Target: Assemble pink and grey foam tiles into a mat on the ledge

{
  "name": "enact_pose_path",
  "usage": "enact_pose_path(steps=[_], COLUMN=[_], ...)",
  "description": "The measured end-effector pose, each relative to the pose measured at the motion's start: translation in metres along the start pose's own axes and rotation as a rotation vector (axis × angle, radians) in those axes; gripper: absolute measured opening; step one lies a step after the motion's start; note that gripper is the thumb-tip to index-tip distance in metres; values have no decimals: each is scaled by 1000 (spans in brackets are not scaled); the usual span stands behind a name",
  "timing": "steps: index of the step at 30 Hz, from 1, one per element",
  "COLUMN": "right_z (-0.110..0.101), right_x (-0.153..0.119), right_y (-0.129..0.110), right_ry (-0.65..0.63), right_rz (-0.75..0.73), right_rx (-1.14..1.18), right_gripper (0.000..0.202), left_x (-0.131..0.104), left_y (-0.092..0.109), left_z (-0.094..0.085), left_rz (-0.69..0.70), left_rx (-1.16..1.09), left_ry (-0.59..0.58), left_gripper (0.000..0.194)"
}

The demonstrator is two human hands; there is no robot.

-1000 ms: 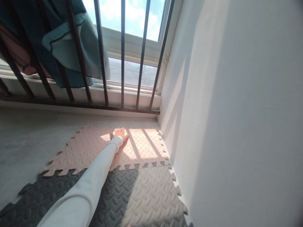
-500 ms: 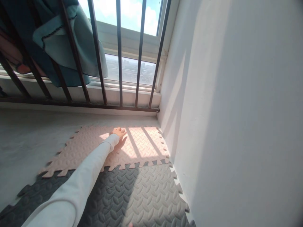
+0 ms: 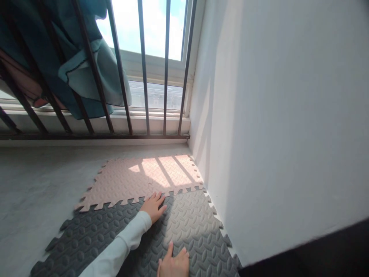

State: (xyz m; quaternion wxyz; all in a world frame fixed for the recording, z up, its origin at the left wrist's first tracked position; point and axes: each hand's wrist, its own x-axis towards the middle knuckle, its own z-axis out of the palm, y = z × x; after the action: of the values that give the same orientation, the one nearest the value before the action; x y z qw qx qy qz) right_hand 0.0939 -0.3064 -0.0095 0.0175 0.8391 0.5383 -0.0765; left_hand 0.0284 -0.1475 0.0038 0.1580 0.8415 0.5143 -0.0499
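My left hand [image 3: 154, 207], in a white sleeve, lies flat with fingers spread on the seam where the pink foam mat tiles [image 3: 123, 181] lock into the dark grey foam mat tiles [image 3: 187, 227]. At the bottom edge my right hand [image 3: 173, 263] rests palm down on the grey tiles, one finger stretched forward. Neither hand holds anything. Both mats have a raised leaf pattern and toothed puzzle edges, and they sit in the corner against the white wall.
A white wall [image 3: 273, 115] runs along the right. Dark metal window bars [image 3: 144, 69] stand behind the mats, with teal cloth [image 3: 77, 73] draped over them at left. Bare grey concrete floor [image 3: 34, 184] lies to the left. A dark shape fills the bottom right corner.
My left hand has drawn back from the middle of the pink tiles to the pink-grey seam. My right hand has come into view on the grey tiles. The view has shifted left.
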Motion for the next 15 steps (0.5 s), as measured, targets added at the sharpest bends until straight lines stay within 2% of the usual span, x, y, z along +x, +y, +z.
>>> enact_pose_path(steps=[5, 8, 10, 13, 15], right_z=[-13, -17, -20, -27, -30], right_x=[0, -3, -8, -16, -20], right_y=[1, 4, 7, 15, 20], right_ry=[-33, -91, -74, -51, -71], right_rz=[-68, -42, -62, -119, -132], right_rx=[-107, -85, -47, -18, -18], right_gripper=[46, 49, 53, 59, 61], left_x=[6, 4, 3, 1, -6], left_y=[17, 24, 26, 18, 3], left_z=[-19, -18, -16, -10, -5], left_rz=[-99, -139, -153, -78, -52], left_rx=[-8, 35, 47, 25, 35], left_ry=[-74, -59, -51, -55, -16], left_gripper=[61, 60, 61, 63, 64])
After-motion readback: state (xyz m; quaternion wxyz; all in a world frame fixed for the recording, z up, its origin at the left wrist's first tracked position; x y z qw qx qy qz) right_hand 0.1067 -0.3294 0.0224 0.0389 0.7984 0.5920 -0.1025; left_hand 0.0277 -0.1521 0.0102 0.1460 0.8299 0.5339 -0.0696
